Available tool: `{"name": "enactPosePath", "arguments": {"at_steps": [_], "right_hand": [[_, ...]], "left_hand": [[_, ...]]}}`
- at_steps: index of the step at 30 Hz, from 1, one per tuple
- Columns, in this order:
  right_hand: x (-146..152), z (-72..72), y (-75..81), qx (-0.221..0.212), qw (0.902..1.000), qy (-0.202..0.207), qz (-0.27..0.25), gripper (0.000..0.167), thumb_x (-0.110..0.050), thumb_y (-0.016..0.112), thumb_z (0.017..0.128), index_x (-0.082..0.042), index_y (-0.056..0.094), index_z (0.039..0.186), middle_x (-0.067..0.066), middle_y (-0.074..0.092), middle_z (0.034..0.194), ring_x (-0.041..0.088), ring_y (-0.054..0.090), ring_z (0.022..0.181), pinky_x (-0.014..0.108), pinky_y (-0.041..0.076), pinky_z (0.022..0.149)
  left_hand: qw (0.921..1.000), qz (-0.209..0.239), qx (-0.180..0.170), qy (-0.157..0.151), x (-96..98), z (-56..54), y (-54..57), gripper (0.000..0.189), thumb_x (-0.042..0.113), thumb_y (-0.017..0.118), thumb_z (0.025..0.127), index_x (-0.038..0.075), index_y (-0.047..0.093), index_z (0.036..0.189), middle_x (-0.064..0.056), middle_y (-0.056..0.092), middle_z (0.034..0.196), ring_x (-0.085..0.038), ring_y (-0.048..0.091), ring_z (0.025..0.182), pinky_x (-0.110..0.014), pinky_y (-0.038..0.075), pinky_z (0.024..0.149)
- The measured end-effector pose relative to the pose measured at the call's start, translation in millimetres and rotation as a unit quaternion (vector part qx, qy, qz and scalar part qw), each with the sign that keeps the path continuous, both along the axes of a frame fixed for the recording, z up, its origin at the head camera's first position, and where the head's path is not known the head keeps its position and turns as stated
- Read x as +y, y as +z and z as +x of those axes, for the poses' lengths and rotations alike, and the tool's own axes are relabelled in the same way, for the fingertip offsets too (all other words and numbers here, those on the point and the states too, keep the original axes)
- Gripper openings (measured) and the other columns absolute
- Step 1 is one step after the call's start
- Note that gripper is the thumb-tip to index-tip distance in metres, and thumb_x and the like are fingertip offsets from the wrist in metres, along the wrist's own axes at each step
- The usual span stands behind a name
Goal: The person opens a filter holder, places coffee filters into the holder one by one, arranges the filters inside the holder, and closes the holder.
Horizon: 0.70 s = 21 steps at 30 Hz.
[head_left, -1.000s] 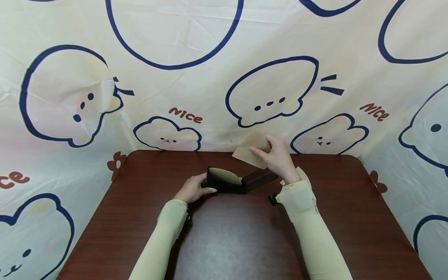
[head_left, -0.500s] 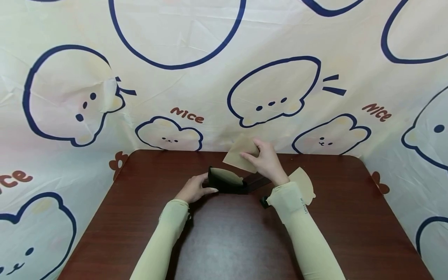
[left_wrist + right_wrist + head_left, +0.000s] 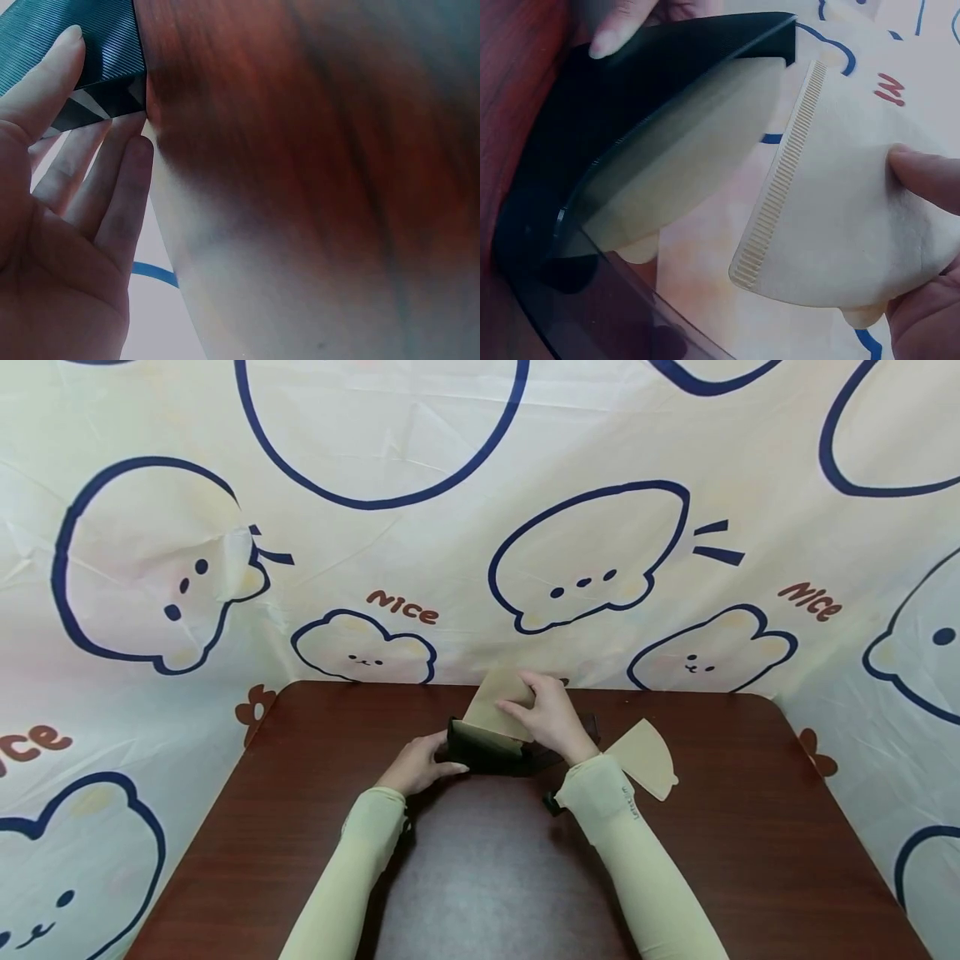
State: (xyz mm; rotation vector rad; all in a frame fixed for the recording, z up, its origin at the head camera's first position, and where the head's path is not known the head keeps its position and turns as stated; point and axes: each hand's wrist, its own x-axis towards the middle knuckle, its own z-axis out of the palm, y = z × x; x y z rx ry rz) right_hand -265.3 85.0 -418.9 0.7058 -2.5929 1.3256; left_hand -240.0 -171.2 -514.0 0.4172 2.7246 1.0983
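A black coffee filter holder (image 3: 483, 754) stands on its side on the table, its tinted see-through lid (image 3: 630, 311) swung out to the right. Tan paper filters (image 3: 682, 150) lie inside its opening. My left hand (image 3: 416, 766) grips the holder's left end, thumb on the ribbed face (image 3: 105, 37) and fingers on the other side. Between thumb and fingers, my right hand (image 3: 553, 717) pinches a cone-shaped coffee filter (image 3: 825, 202). This filter's crimped edge faces the opening, just above it in the head view and apart from it in the right wrist view.
Another paper filter (image 3: 647, 760) lies flat on the brown table (image 3: 480, 877), right of the right wrist. Behind the table's far edge hangs a cream cloth (image 3: 442, 552) with cartoon prints, and it also covers both sides.
My right hand has carried its coffee filter left and down to the holder's opening. The loose filter on the table has come out from behind the right forearm. My left hand keeps its hold.
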Motion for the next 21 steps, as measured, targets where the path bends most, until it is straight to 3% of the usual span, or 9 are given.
{"name": "enactPosePath", "arguments": {"at_steps": [7,16,21], "right_hand": [[-7.5,-2.3,-12.6,-0.007,0.9999,-0.001,0.010,0.036,-0.018,0.080,0.093,-0.010,0.070,0.127,0.006,0.074,0.109,0.019,0.064,0.090,0.037,0.053,0.082],[-17.0,-4.6,-28.3,0.009,0.9998,0.017,0.004,0.028,-0.015,0.081,0.091,-0.010,0.073,0.117,0.003,0.074,0.099,0.016,0.063,0.082,0.033,0.053,0.077],[-22.1,-4.6,-33.4,0.015,0.9996,0.020,0.009,0.026,-0.014,0.082,0.091,-0.009,0.073,0.115,0.005,0.075,0.104,0.019,0.067,0.089,0.038,0.056,0.083]], "left_hand": [[1.0000,-0.006,0.002,0.000,-0.8,0.8,0.4,0.051,0.034,0.080,0.092,0.027,0.063,0.140,-0.003,0.074,0.123,-0.026,0.068,0.118,-0.050,0.053,0.101],[1.0000,-0.002,0.005,-0.002,1.0,2.0,0.3,0.048,0.032,0.081,0.091,0.026,0.064,0.136,-0.002,0.075,0.121,-0.024,0.068,0.117,-0.049,0.053,0.101],[0.9999,-0.004,0.017,-0.003,1.1,1.6,1.4,0.045,0.031,0.082,0.090,0.025,0.066,0.132,-0.003,0.075,0.117,-0.024,0.069,0.113,-0.048,0.054,0.099]]}}
